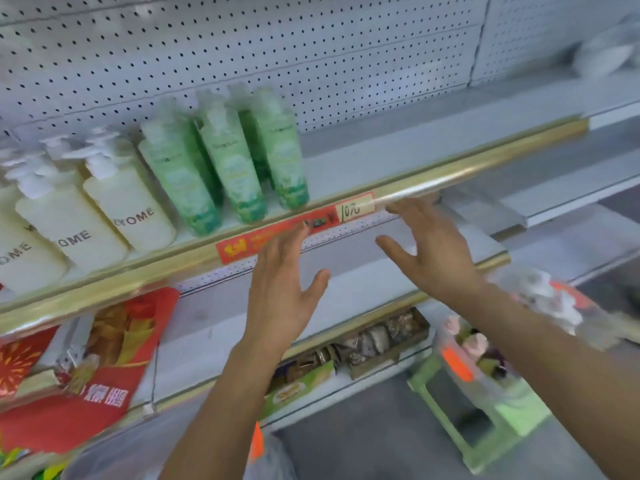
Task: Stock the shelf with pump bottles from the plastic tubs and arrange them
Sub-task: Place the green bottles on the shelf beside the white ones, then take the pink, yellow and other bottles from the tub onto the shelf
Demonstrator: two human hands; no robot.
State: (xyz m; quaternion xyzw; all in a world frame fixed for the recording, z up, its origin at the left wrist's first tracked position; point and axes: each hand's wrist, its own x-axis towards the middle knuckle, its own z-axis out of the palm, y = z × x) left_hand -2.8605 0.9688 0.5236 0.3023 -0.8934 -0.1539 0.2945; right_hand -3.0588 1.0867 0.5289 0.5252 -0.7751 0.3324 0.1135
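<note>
Several green pump bottles (225,157) stand in a cluster on the white shelf (381,157) with the gold front rail. To their left stand cream pump bottles (124,199) with dark lettering. My left hand (284,285) and my right hand (429,251) hover just below the rail, both with straight, spread fingers and nothing in them. A clear plastic tub (485,355) with an orange label sits at lower right on a green stool (485,427). Another clear tub (145,452) shows at the bottom edge, blurred.
The shelf right of the green bottles is bare, backed by white pegboard (311,46). A red price label (294,230) is stuck to the rail. Below hang red snack bags (104,358) and boxes of packaged goods (381,341). The floor is grey.
</note>
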